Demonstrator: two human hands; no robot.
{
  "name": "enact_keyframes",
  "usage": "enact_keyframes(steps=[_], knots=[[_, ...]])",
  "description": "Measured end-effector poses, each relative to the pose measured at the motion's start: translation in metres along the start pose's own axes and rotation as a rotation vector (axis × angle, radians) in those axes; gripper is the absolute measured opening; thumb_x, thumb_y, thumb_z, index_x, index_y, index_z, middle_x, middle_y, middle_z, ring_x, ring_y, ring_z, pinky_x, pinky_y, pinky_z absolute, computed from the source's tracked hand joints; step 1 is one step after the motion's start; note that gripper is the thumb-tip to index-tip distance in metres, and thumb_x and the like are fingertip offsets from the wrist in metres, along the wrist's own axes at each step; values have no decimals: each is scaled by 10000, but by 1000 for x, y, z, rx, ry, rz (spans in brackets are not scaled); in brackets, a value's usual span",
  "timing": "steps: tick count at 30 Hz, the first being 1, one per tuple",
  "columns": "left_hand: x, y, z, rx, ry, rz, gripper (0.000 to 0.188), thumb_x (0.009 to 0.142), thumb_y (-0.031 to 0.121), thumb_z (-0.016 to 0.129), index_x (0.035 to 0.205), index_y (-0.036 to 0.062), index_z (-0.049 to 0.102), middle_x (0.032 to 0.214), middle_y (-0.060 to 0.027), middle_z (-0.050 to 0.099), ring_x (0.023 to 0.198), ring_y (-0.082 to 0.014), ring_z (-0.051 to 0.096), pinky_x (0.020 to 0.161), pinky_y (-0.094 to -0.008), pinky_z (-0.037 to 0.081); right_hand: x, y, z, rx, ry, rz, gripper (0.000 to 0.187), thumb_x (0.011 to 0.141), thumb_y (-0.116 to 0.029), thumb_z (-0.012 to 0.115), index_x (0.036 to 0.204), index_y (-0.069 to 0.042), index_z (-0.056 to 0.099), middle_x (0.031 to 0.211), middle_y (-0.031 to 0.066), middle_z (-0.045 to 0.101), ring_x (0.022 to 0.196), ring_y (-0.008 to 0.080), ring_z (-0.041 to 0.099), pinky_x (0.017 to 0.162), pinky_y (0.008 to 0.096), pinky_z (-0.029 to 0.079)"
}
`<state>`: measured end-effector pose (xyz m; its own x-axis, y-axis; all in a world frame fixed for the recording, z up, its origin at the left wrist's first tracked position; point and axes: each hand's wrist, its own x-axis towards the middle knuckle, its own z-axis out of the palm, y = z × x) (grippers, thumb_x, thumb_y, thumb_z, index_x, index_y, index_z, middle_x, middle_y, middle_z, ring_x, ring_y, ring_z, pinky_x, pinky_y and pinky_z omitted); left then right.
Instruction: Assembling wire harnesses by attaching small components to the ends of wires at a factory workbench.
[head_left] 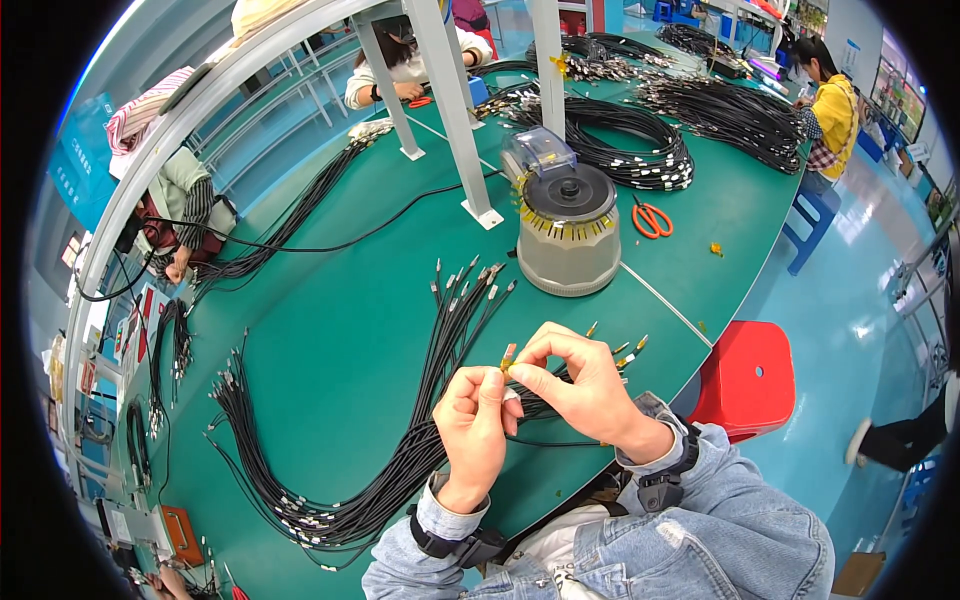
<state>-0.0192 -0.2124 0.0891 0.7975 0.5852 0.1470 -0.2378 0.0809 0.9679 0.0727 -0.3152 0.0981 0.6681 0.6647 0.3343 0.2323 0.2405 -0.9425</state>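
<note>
In front of my chest, my left hand [472,428] pinches a black cable just below its end. The tip of that cable [509,354], with amber-yellow tape around it, sticks up between my fingers. My right hand [585,388] meets it from the right, thumb and forefinger closed on the tape. Under and beside my hands lies a curved bundle of black cables [385,468] with metal ends and white tags. Several ends with yellow tape [632,352] poke out to the right of my right hand. Just beyond stands a round grey tape dispenser [570,258], yellow strips around its top.
Orange-handled scissors [652,220] lie right of the dispenser on the green table [340,330]. White metal posts [455,110] rise from the tabletop. Coiled cable bundles [640,155] fill the far side. A red stool [745,382] is at my right. Other people work around the table.
</note>
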Motion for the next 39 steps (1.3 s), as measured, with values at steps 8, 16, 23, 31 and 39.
enact_keyframes(steps=[8, 16, 23, 31, 39], knots=[[0, 0, 1, -55, -11, -47, 210, 941, 182, 466, 817, 25, 531, 540, -7, 492, 395, -47, 384, 362, -172, 288, 0, 4, 0, 15, 13, 11, 98, 818, -64, 624, 806, 30, 600, 829, 73, 570, 791, 129, 526, 715, 254, 411], [0, 1, -7, -137, -102, -125, 206, 948, 183, 453, 848, 31, 550, 570, 11, 490, 441, -25, 401, 377, -153, 283, 2, 5, 1, 67, -20, -2, 94, 824, -60, 617, 822, 31, 595, 837, 71, 566, 803, 130, 527, 730, 259, 417], [7, -7, -14, -258, -234, -252, 270, 959, 241, 428, 795, 53, 532, 552, 39, 447, 435, -16, 357, 382, -149, 249, 7, 13, 3, 152, -29, -12, 77, 830, -53, 610, 836, 21, 589, 852, 55, 546, 824, 119, 520, 738, 249, 419], [15, -12, -28, -410, -451, -337, 274, 958, 238, 424, 792, 45, 526, 563, 29, 458, 432, -27, 362, 399, -154, 269, 10, 17, 4, 623, -167, 198, 77, 835, -67, 610, 823, 6, 590, 844, 33, 531, 818, 104, 512, 743, 239, 416], [14, -3, -21, -164, -352, -235, 255, 951, 230, 437, 842, 26, 546, 626, -42, 560, 445, -52, 438, 401, -159, 311, 15, 25, -2, 595, -137, 220, 111, 859, -97, 590, 848, 12, 601, 850, 30, 541, 826, 116, 520, 753, 252, 428]])
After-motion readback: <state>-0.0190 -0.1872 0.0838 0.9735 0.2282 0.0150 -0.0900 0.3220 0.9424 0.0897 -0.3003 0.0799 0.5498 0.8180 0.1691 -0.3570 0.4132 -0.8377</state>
